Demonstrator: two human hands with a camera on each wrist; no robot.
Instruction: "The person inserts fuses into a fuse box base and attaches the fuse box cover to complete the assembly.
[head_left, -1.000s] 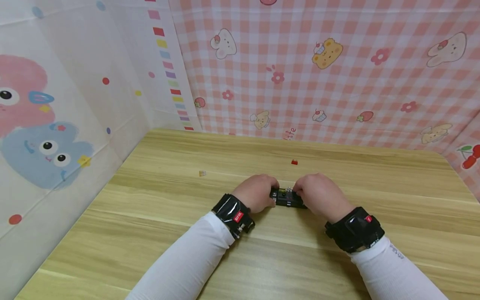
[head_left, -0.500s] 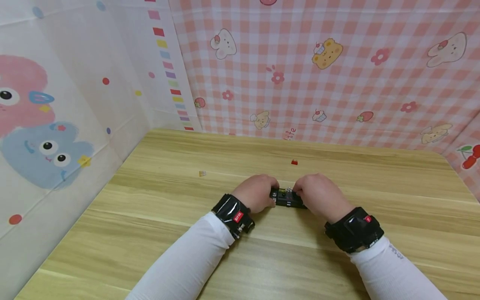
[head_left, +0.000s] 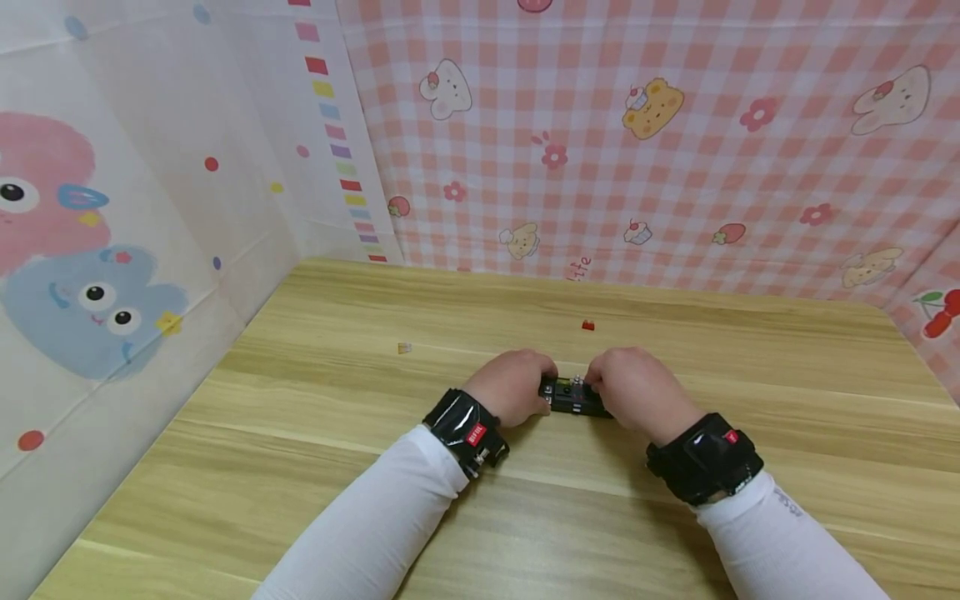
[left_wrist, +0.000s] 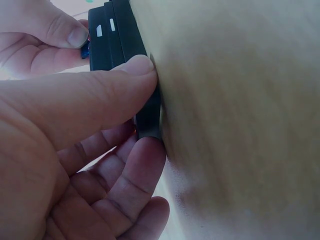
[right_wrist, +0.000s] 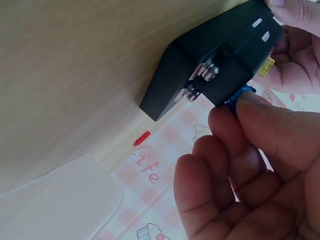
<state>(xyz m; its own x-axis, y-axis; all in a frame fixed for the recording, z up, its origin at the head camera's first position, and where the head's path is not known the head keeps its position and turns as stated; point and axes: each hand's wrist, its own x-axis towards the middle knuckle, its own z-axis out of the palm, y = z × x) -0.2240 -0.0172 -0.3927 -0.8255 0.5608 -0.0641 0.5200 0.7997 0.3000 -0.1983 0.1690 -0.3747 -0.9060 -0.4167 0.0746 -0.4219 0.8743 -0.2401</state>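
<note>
A black fuse box (head_left: 577, 408) lies on the table between both hands in the head view. My left hand (head_left: 510, 387) grips its left end; in the left wrist view the thumb lies along the black side and a fingertip touches the lower end. The right hand (head_left: 637, 392) pinches a small blue blade fuse (right_wrist: 240, 95) between thumb and index finger, against the box's top face. How deep that fuse sits is hidden. A yellow fuse (right_wrist: 266, 66) shows on the box nearer the left hand. Metal terminal bolts (right_wrist: 207, 71) stand at the end by my right hand.
A red blade fuse (head_left: 588, 325) lies on the wooden table (head_left: 510, 525) beyond the box. Farther left lies a clear, pale one (head_left: 405, 347). A pink checked cloth (head_left: 495, 150) hangs behind the table, and a white patterned cloth (head_left: 172, 75) hangs at the left.
</note>
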